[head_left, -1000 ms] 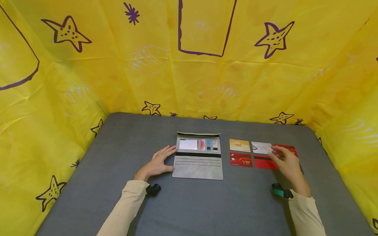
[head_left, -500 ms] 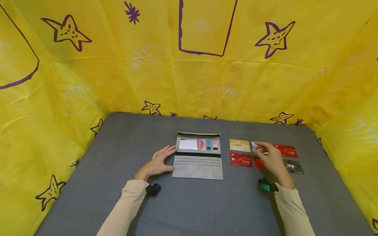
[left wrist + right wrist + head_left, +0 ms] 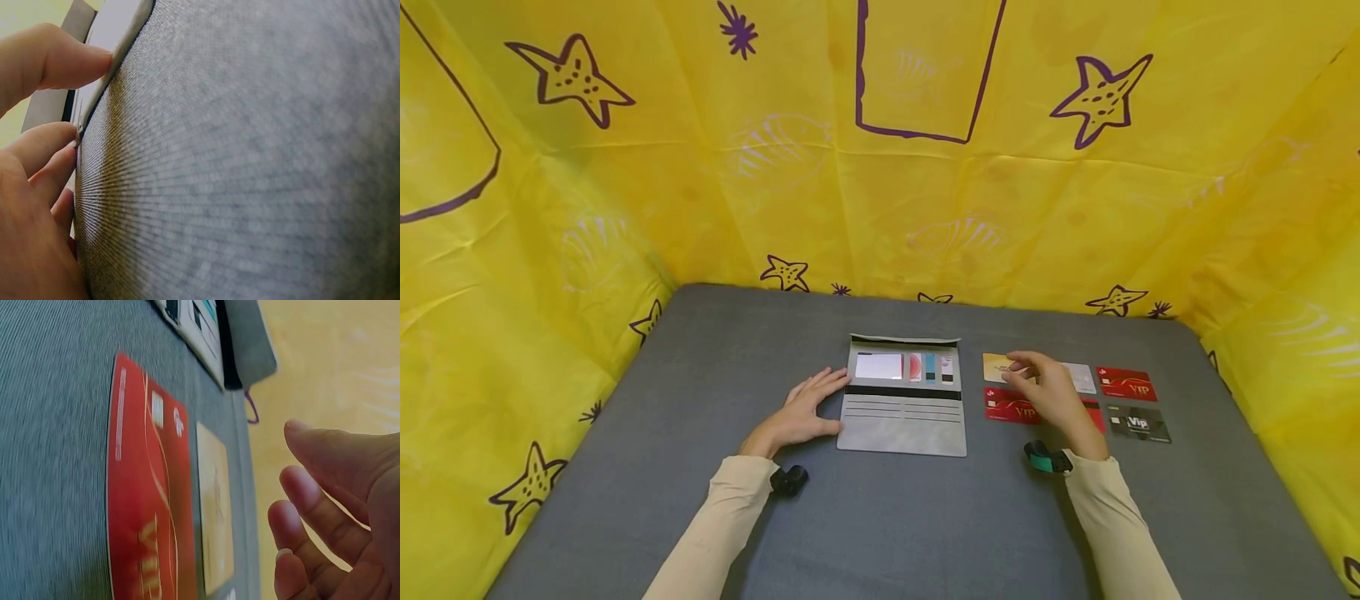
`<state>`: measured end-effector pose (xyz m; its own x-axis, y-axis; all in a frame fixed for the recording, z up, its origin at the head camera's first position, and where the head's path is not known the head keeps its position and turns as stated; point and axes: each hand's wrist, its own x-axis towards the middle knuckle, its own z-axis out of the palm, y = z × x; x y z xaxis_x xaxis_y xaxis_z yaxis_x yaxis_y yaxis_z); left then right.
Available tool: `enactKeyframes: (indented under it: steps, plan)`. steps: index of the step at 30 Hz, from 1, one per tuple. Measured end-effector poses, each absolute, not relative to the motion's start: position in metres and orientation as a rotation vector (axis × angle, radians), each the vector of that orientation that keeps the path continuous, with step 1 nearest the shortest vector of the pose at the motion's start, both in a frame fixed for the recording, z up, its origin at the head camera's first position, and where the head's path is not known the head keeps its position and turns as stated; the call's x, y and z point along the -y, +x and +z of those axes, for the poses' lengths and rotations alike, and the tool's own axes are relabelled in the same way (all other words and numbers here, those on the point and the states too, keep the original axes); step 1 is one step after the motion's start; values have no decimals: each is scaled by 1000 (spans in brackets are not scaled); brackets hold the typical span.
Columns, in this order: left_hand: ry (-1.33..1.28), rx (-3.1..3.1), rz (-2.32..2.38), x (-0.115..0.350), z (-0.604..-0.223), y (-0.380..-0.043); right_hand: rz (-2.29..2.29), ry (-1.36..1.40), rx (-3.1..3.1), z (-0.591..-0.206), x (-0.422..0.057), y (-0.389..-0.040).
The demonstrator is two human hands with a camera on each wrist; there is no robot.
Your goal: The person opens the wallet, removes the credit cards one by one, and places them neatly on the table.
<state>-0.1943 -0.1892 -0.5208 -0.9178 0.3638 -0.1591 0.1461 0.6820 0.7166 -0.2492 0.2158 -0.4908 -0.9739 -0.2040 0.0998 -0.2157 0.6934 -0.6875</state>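
A grey wallet (image 3: 902, 437) lies unfolded on the dark grey tabletop, its upper half holding a white card (image 3: 878, 367) and several narrow coloured cards. My left hand (image 3: 797, 422) rests at the wallet's left edge, thumb and fingers spread and touching it. Over the gold card (image 3: 215, 509) hovers my right hand (image 3: 1051, 398), fingers loosely bent, nothing between them; in the right wrist view it is apart from the cards. Just below the gold card lies a red VIP card (image 3: 134, 487). The right hand partly hides a silver-white card (image 3: 1082, 379) and a red card with a dark stripe (image 3: 1094, 415).
At the right end of the card rows lie another red VIP card (image 3: 1126, 383) and a black Vip card (image 3: 1138, 423). A yellow cloth (image 3: 880, 208) with starfish drawings hangs behind and beside the table.
My right hand has moved left across the upper row, from the silver-white card to above the gold one, uncovering the right-hand cards. My left hand and the wallet stay put.
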Motion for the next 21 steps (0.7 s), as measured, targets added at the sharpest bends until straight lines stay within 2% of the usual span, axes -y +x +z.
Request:
enactKeyframes:
  steps: [21]
  plan:
    - [395, -2601, 1070, 189, -521, -195, 1265, 562, 2911, -500, -159, -264]
